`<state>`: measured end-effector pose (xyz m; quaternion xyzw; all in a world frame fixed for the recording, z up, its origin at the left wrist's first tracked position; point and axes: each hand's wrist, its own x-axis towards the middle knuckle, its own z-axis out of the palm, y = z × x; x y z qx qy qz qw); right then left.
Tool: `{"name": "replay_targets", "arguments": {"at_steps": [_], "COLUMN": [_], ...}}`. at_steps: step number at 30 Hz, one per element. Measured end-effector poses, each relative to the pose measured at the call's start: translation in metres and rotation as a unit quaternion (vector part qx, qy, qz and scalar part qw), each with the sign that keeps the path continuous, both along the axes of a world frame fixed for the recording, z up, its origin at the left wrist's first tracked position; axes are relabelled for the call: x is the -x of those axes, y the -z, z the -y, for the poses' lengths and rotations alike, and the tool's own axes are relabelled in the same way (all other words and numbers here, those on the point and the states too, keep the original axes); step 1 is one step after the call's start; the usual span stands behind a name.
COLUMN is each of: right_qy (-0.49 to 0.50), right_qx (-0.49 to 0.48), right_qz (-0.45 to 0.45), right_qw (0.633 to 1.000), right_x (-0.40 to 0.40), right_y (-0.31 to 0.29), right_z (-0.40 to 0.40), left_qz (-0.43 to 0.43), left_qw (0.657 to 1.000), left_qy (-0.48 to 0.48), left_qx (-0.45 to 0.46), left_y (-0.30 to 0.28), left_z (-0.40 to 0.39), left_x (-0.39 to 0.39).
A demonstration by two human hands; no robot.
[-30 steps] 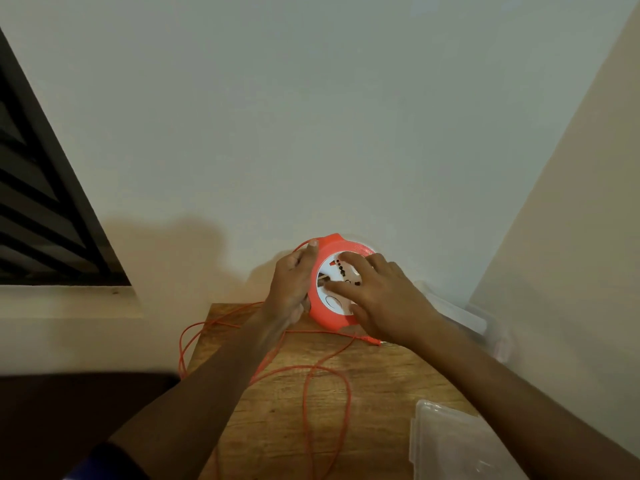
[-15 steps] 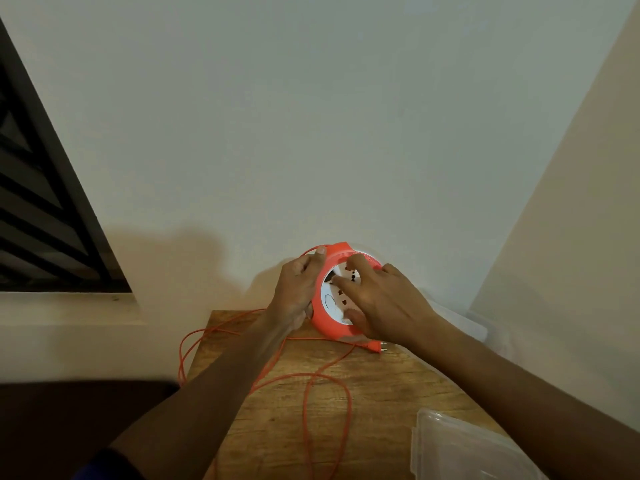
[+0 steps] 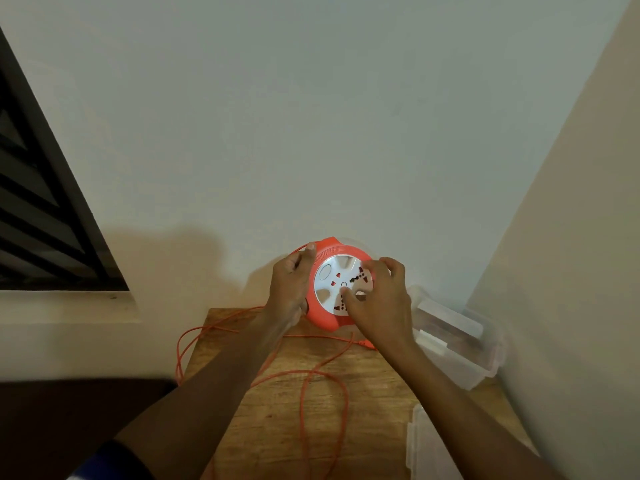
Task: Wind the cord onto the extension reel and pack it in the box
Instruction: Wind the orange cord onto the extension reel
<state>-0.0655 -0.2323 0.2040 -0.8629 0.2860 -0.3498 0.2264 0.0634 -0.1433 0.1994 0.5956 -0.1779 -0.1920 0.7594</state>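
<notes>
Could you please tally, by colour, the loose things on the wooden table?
Orange: 2, the extension reel and its cord.
Clear plastic: 2, the box and a lid.
Total: 4.

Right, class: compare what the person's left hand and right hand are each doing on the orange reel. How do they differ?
The left hand grips the orange rim of the reel from the side, steadying it; the right hand lies over the white face, fingertips on it. The left hand sits by the loose cord; the right hand is nearer the clear box. Both touch the reel above the wooden table.
</notes>
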Motion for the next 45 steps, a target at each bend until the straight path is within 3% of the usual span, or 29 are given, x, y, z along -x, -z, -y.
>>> {"name": "replay_targets", "arguments": {"at_steps": [4, 8, 14, 20, 27, 32, 37, 39, 45], "right_qy": [-0.120, -0.249, -0.324, -0.310, -0.299, -0.198, -0.078, -0.057, -0.140], "right_qx": [0.163, 0.365, 0.494, 0.570, 0.569, 0.450, 0.239, 0.194, 0.317], "right_qz": [-0.065, -0.207, -0.308, -0.327, -0.301, -0.268, -0.143, -0.152, -0.188], "right_qw": [0.977, 0.873, 0.746, 0.687, 0.704, 0.829, 0.957, 0.968, 0.919], "right_x": [0.008, 0.012, 0.017, 0.018, 0.009, 0.002, -0.011, -0.013, 0.005], "right_y": [-0.003, -0.023, -0.053, -0.061, -0.053, -0.048, -0.040, -0.036, -0.031], "right_z": [-0.002, 0.008, 0.020, 0.017, 0.016, 0.015, 0.008, 0.006, 0.009], "left_qz": [-0.029, -0.021, 0.005, -0.027, -0.030, -0.045, -0.056, -0.049, -0.066], "left_qw": [0.999, 0.995, 0.992, 0.988, 0.988, 0.994, 0.997, 0.997, 0.996], "left_qy": [0.027, 0.091, 0.129, 0.149, 0.153, 0.098, 0.038, 0.036, 0.054], "left_qx": [0.017, 0.026, -0.010, 0.014, 0.013, 0.020, 0.045, 0.038, 0.030], "left_y": [-0.001, -0.009, -0.015, -0.014, -0.011, -0.010, -0.012, -0.012, -0.002], "left_z": [-0.007, -0.011, -0.009, -0.010, -0.012, -0.009, -0.002, -0.003, -0.013], "left_x": [-0.004, -0.007, -0.002, -0.003, -0.002, 0.002, 0.005, 0.004, 0.000]}}
